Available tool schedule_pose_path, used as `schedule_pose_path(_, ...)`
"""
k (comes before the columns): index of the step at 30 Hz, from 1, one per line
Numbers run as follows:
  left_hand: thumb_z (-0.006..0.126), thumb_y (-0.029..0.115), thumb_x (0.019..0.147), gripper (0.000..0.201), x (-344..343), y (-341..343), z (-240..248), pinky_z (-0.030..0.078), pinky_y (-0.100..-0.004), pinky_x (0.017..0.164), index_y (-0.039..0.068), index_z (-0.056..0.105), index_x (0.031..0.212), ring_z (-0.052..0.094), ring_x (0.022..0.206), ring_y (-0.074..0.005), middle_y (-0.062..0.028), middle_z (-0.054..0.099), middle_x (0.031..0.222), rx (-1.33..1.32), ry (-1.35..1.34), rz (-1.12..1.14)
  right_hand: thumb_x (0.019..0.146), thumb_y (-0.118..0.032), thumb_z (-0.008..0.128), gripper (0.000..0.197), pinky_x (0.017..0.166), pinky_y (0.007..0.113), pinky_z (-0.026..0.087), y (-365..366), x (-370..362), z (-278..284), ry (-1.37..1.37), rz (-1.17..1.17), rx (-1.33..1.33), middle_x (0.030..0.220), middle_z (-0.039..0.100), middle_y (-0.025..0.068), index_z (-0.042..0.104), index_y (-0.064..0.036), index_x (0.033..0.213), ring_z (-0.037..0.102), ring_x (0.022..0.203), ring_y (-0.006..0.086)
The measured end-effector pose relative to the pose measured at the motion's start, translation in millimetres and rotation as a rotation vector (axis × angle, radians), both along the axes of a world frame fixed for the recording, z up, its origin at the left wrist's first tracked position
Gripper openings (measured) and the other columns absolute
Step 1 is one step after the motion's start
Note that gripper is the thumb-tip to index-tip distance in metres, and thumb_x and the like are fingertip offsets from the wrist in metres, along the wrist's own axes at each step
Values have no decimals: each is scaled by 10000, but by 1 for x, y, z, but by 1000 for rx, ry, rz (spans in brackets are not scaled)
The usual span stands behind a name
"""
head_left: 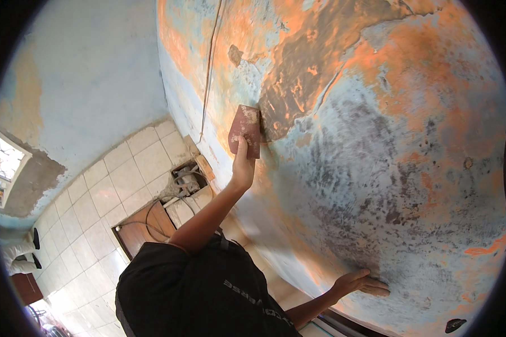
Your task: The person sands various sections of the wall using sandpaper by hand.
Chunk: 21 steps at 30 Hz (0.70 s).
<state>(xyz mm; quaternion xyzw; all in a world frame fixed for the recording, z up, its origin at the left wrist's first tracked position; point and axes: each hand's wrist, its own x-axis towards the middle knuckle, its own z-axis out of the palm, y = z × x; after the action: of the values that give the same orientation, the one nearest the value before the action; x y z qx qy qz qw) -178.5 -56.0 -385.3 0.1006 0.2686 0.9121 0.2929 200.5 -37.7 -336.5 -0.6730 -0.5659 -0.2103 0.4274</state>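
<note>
A reddish-brown sheet of sandpaper (244, 126), dusted with pale patches, lies against the wall (343, 151) left of the middle. My left hand (243, 165) is closed on its lower end, with a finger laid along its face. Flat on the same wall, lower and to the right, rests my right hand (365, 282), its fingers stretched out and nothing in it. Around both hands the wall is patchy pale blue, orange and grey. Near the sandpaper's upper right edge runs a rough brown area (298, 78) of exposed plaster.
A thin cable (209, 67) runs down the wall left of the sandpaper. On the tiled floor (123, 174) stand a brown board (146, 227) and a box of hoses (188, 180). At far left are a person's legs (21, 255) and a window (3, 163).
</note>
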Motion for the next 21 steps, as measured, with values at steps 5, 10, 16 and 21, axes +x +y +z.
schedule_pose_path(5, 339, 366, 1023, 521, -4, -7, 27, 275, -337, 1114, 12, 314, 1404, 383, 1304, -202, -95, 411, 1400, 133, -150, 31, 940, -637, 240, 886, 1157, 458, -37, 3, 5, -5, -18, -13, 24, 1522, -233, 182, -162, -48, 1467, -201, 1418, 315)
schedule_pose_path(10, 329, 379, 1020, 537, -22, -12, 36, 283, -355, 1120, -2, 311, 1399, 398, 1301, -224, -120, 414, 1400, 324, -133, -40, 954, -604, 254, 871, 1156, 448, -30, 0, -4, 0, 6, -17, 7, 1523, -227, 190, -146, -25, 1467, -188, 1422, 318)
schedule_pose_path(16, 294, 411, 1019, 565, -23, -4, 46, 261, -365, 1130, 1, 296, 1407, 365, 1326, -229, -125, 387, 1423, 376, -157, -47, 987, -503, 278, 820, 1143, 472, -49, 0, 0, -1, -7, -25, -10, 1501, -250, 238, -177, -4, 1453, -199, 1408, 374)
schedule_pose_path(21, 289, 442, 1017, 597, -11, 6, 37, 223, -356, 1126, 22, 248, 1439, 329, 1331, -197, -101, 331, 1453, 216, 29, 18, 953, -608, 233, 862, 1151, 464, -44, 5, 11, -8, -38, -13, 50, 1524, -211, 206, -140, -27, 1470, -182, 1421, 334)
